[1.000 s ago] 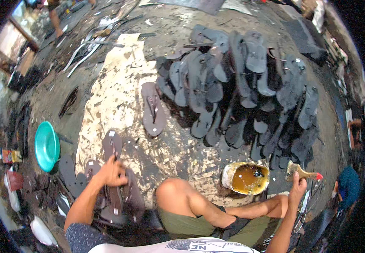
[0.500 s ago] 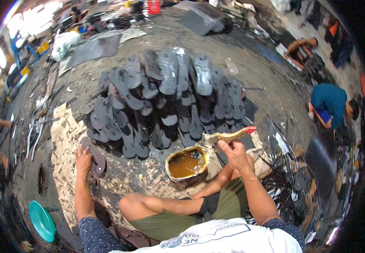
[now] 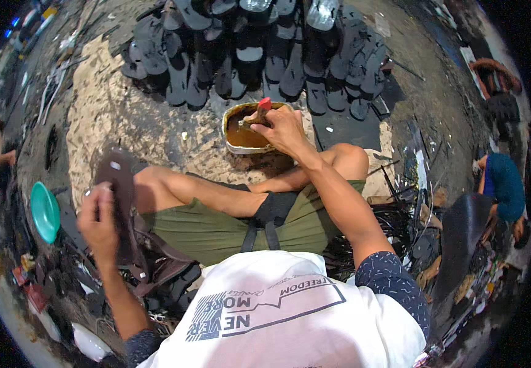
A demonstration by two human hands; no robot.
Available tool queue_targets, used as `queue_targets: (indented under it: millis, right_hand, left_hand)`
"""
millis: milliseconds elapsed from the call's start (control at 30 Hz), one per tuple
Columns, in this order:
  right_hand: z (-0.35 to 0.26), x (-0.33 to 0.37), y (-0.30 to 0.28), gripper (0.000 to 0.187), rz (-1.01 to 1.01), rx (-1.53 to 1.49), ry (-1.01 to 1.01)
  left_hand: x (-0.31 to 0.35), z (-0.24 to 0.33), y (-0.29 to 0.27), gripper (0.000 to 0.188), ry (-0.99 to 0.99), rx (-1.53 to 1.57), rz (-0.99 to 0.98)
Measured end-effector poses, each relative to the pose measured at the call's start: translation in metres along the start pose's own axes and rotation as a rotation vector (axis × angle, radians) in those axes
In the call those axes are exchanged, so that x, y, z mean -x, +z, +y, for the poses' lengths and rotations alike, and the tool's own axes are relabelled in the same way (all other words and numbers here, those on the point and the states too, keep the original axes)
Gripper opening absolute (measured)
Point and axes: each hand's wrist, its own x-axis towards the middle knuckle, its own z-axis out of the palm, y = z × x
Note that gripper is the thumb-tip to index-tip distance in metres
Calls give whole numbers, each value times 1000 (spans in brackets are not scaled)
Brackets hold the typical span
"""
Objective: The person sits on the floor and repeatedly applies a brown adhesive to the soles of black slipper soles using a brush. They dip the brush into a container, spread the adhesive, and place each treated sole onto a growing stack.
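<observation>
My right hand (image 3: 282, 130) grips a brush (image 3: 265, 105) with a red-tipped handle, its lower end down in a tub (image 3: 245, 149) of amber-brown, glue-like liquid. The bristles are hidden by my fingers and the tub. Beside my left knee, my left hand (image 3: 100, 222) is slightly blurred, its fingers closed at the edge of a dark brown sandal sole (image 3: 117, 172). A small pale spot shows near the top of that sole. More brown sandal parts (image 3: 164, 264) lie by my left thigh.
Many dark sandal soles (image 3: 179, 67) stand in a heap beyond the tub. Stained cardboard (image 3: 87, 104) covers the ground before my crossed legs. A green basin (image 3: 45, 211) is at the left, black strips (image 3: 394, 227) at the right. Another person (image 3: 503, 187) bends at the far right.
My right hand has brought the brush down and left into the tub. My left hand has come back from the cardboard to my knee with a brown sole. The view has tilted downward.
</observation>
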Motion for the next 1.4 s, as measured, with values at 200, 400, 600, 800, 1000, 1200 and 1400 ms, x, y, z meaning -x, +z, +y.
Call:
queue_targets:
  millis: [200,400,600,800,1000,1200,1400]
  right_hand:
    - [7,-24,-7,24,278,-613,5]
    - [65,38,-102,32,-105,339,34]
    - [-63,27,-119,33,396,-929,308]
    - [-149,47,-49,28,206,-890,95]
    - [-154,68,-46,25,136,-825,-172]
    - [-125,36,-67,26,212,-615,-75]
    - [-50,30,-65,33,188,-584,280]
  left_hand:
    - [81,12,55,63,117,-217,-161]
    - [52,2,83,84,226,-178,-98]
    - [31,48,114,78,-339,1389,-363]
    - [65,109,157,64,-505,1907,-300]
    - [55,109,155,80,-375,2063,-406]
    - [86,105,161,87,-340,2197,-455]
    - [135,108,133,93,-469,1995,-467]
